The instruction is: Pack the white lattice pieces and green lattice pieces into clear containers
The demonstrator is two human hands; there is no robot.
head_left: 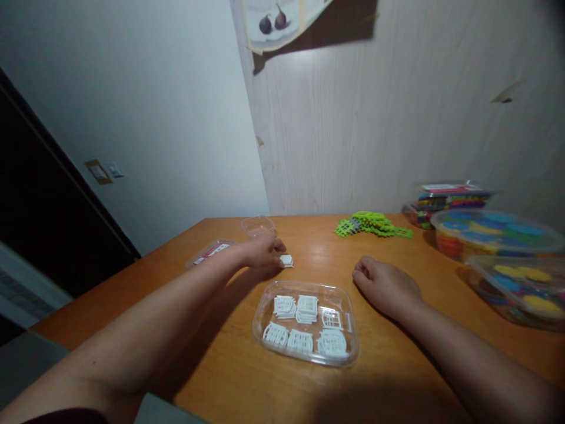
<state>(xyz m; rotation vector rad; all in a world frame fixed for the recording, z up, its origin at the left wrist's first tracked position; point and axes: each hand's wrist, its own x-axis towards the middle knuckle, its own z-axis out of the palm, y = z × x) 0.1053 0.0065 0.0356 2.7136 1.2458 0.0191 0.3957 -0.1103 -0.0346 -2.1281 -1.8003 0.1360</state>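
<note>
My left hand [263, 252] reaches to the far middle of the table, its fingertips pinched at the left edge of a small stack of white plastic pieces [287, 261]. Nearer to me lies a clear plastic tray [257, 323]. It holds several piles of flat white lattice pieces [308, 308], some with a curved edge. My right hand [388, 287] rests on the table beyond the tray's right side, fingers curled into a loose fist, with nothing visible in it.
A clear lid with a red label [212, 252] and a clear box [259, 226] lie behind my left forearm. Green gear-like pieces [375, 225] are heaped at the back. Clear tubs of coloured pieces [494, 232] stand at the right. A wall [335, 135] rises behind the wooden table [233, 371].
</note>
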